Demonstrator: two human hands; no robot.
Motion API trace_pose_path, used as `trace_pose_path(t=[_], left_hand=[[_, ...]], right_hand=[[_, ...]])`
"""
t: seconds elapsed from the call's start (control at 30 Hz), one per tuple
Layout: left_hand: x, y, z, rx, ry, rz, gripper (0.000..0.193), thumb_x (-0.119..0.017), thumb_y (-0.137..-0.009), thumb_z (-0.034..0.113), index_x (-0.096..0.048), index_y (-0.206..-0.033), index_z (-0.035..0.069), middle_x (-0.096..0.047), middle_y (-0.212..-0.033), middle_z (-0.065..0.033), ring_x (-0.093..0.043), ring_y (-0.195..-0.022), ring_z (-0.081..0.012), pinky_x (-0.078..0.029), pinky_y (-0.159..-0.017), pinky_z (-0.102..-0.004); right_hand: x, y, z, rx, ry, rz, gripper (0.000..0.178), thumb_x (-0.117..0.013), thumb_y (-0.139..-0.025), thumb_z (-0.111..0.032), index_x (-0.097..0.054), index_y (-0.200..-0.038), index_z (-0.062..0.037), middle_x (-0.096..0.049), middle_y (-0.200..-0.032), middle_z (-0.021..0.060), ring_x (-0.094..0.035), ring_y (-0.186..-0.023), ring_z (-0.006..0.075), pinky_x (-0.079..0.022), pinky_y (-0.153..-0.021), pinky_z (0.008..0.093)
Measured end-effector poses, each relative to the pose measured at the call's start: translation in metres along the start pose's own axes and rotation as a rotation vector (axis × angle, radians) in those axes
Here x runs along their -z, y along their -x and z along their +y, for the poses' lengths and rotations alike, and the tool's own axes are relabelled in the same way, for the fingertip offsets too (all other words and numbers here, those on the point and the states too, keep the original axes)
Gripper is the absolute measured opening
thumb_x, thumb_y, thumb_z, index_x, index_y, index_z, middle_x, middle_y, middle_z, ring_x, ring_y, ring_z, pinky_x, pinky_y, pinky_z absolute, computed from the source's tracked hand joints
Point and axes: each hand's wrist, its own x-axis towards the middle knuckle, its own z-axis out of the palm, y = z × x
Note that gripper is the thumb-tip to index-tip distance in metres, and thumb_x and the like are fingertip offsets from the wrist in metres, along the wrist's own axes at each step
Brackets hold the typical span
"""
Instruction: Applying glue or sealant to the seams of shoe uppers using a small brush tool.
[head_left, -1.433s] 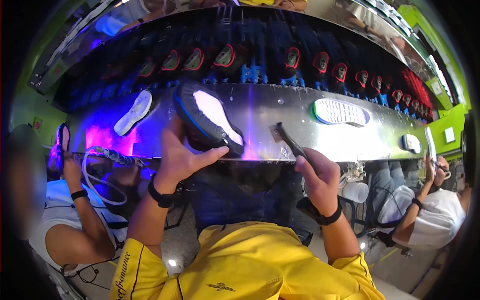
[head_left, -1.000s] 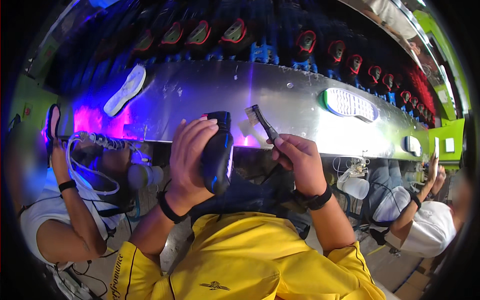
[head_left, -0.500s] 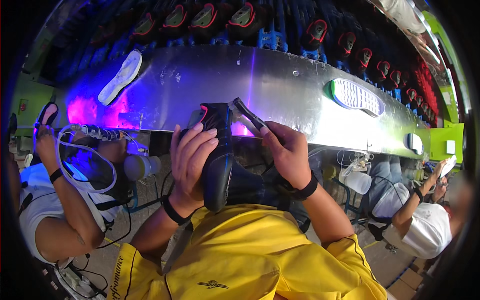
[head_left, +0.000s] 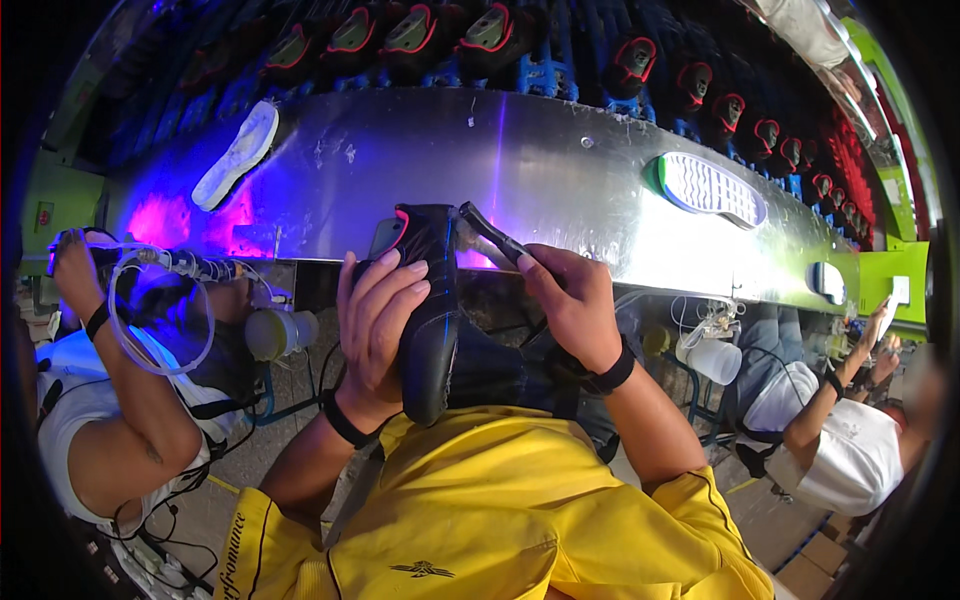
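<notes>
My left hand [head_left: 382,320] wraps round a black shoe upper [head_left: 428,345] with red collar trim and a thin blue line along its side. A grey last shows in its opening, and its toe points down toward my body. My right hand [head_left: 573,305] grips a slim, dark-handled brush [head_left: 492,232] between thumb and fingers. The brush's head is beside the heel end of the upper, very close to its right edge; whether they touch I cannot tell. Its bristles are too small to make out.
A metal bench [head_left: 400,140] runs across in front of me. On it lie a white sole [head_left: 238,155] at left and a white-and-green sole [head_left: 712,190] at right. Behind stand blue racks with black shoes [head_left: 490,35]. Co-workers sit at left and right; a white pot [head_left: 712,358] hangs below the bench.
The shoe upper and my left hand have shifted slightly left. The brush has moved a little left and down. The left co-worker's hand has shifted left and up.
</notes>
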Motion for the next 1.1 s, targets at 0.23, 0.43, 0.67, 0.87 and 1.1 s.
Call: trace_pose_path(t=[0.23,0.43,0.67,0.87,1.1], left_hand=[[0.000,0.002,-0.004,0.020,0.015,0.000,0.047,-0.073,-0.097,0.032,-0.058,-0.135,0.008,-0.068,-0.135,-0.0147,-0.060,-0.136,-0.0373,-0.031,-0.124,-0.0669],[-0.003,0.003,-0.009,0.023,0.022,0.014,0.046,-0.072,-0.098,0.033,-0.059,-0.134,0.008,-0.068,-0.136,-0.0141,-0.060,-0.136,-0.0374,-0.031,-0.125,-0.0661],[-0.004,0.007,-0.011,0.027,-0.005,0.021,0.043,-0.069,-0.100,0.031,-0.060,-0.134,0.008,-0.067,-0.138,-0.0138,-0.058,-0.138,-0.0373,-0.031,-0.125,-0.0643],[0.002,0.003,-0.010,0.049,0.007,-0.023,0.045,-0.069,-0.098,0.029,-0.060,-0.135,0.006,-0.066,-0.140,-0.0135,-0.058,-0.139,-0.0371,-0.032,-0.125,-0.0634],[0.004,-0.017,0.006,0.023,-0.076,-0.067,0.063,-0.078,-0.091,0.029,-0.054,-0.142,0.002,-0.063,-0.140,-0.0193,-0.057,-0.137,-0.0432,-0.033,-0.124,-0.0626]], right_hand=[[-0.004,0.019,0.008,-0.022,-0.186,-0.053,0.025,-0.072,-0.103,-0.015,-0.077,-0.115,0.0066,-0.071,-0.076,0.0087,-0.058,-0.070,0.0090,-0.049,-0.064,0.0301],[0.001,0.041,0.008,-0.012,-0.277,-0.118,0.022,-0.071,-0.104,-0.013,-0.077,-0.113,0.0049,-0.070,-0.076,0.0076,-0.058,-0.068,0.0093,-0.048,-0.063,0.0289],[0.003,0.035,-0.009,0.066,-0.132,-0.063,0.025,-0.069,-0.106,-0.018,-0.076,-0.111,0.0056,-0.068,-0.077,0.0054,-0.057,-0.071,0.0096,-0.045,-0.066,0.0276],[0.018,0.054,-0.014,-0.056,-0.279,-0.208,0.023,-0.074,-0.103,-0.015,-0.076,-0.114,0.0051,-0.070,-0.076,0.0093,-0.060,-0.069,0.0097,-0.049,-0.064,0.0298],[0.019,0.068,-0.020,0.144,-0.240,-0.092,0.019,-0.073,-0.100,-0.010,-0.076,-0.112,0.0048,-0.073,-0.088,0.0151,-0.069,-0.073,0.0237,-0.052,-0.070,0.0315]])
